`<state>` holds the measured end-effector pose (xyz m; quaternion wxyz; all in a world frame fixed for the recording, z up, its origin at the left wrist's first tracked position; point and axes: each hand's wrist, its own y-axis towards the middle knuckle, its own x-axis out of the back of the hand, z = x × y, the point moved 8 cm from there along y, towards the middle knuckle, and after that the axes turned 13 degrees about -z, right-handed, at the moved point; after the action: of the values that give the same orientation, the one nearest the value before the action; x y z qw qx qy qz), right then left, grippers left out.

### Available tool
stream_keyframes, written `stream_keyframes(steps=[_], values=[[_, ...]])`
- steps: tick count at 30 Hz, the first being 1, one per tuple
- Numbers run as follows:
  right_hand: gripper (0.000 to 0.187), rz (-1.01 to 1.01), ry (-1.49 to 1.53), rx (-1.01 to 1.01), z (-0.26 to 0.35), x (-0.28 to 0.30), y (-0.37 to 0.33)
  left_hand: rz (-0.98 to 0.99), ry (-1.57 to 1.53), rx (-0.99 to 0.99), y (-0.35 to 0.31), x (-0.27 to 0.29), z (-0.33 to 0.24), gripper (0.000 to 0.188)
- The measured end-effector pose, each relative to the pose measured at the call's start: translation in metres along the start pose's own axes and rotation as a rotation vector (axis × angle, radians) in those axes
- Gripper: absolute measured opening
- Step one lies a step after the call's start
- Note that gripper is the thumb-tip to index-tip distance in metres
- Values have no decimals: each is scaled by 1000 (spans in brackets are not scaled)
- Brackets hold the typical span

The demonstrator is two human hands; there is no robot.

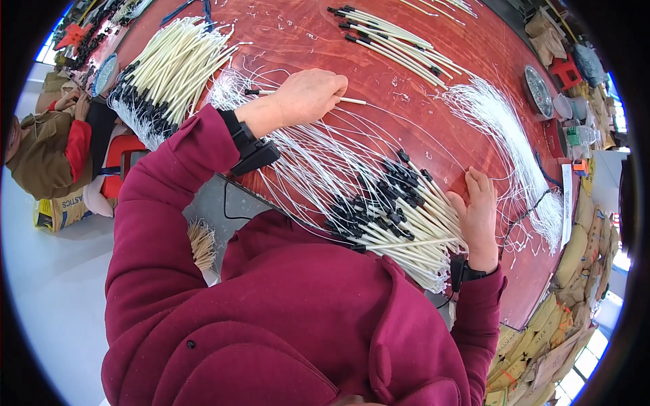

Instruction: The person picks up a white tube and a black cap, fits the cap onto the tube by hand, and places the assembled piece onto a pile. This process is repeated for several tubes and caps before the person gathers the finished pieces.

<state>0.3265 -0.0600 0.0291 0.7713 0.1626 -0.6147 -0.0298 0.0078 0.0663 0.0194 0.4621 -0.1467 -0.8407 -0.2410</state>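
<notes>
My left hand (310, 98) is closed around a thin cream stick (353, 101) with a black end piece, above the far side of the loose strings. From this stick a long white string (423, 134) runs right to my right hand (479, 220), whose curled fingertips hold it. Just left of my right hand lies a big pile of cream sticks with black ends (399, 210), along the table's near edge. Their white strings (305, 152) fan out across the table beneath my left forearm. The fingers of my left hand partly hide the stick's middle.
On the red table (284, 40) stand a heap of sticks (179, 64) at left and a row of sticks (396, 44) at the back. A bundle of white strings (504, 128) lies at right, beside a metal bowl (538, 89). Another person (51, 159) sits at left; sacks (572, 271) are stacked at right.
</notes>
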Motion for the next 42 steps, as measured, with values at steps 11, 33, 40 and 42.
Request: stream_keyframes(steps=[11, 33, 40, 42], values=[[57, -16, -34, 4, 3, 1, 2, -18, -3, -36, 7, -6, -1, 10], [57, -25, -51, 39, 4, -1, 2, -27, -4, -5, 11, -4, 1, 10], [55, -12, -52, 30, 4, -1, 3, -42, -2, -27, 16, -6, 1, 10], [55, -15, -50, 30, 4, -1, 3, -36, 0, -16, 16, -6, 3, 10]])
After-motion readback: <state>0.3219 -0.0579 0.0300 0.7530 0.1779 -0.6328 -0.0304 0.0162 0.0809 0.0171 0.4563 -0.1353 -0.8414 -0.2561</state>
